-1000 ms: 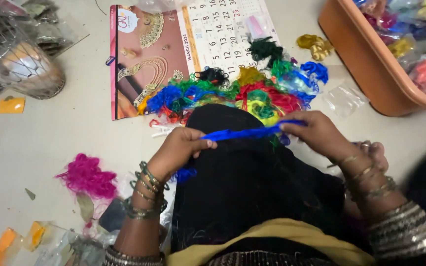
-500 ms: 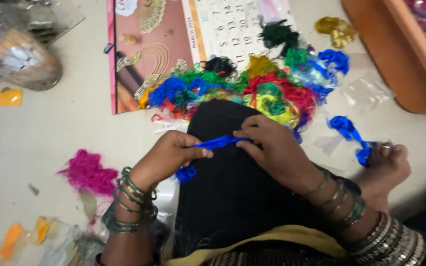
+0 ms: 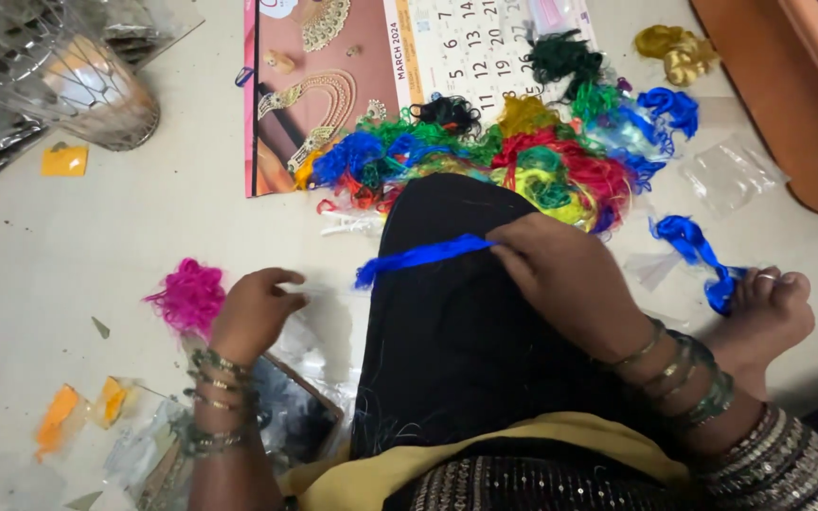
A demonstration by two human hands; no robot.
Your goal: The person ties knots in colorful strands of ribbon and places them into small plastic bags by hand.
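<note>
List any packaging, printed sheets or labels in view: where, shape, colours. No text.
Wall calendar: flat on floor at top, jewellery photo on maroon, white date grid.
Clear plastic packet: right of the thread pile, crumpled, empty.
Clear plastic wrappers: under left hand, transparent.

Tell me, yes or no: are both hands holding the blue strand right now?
No: only the right hand pinches the blue strand on the black cloth, while the left hand rests on the floor beside the pink tuft.
</note>
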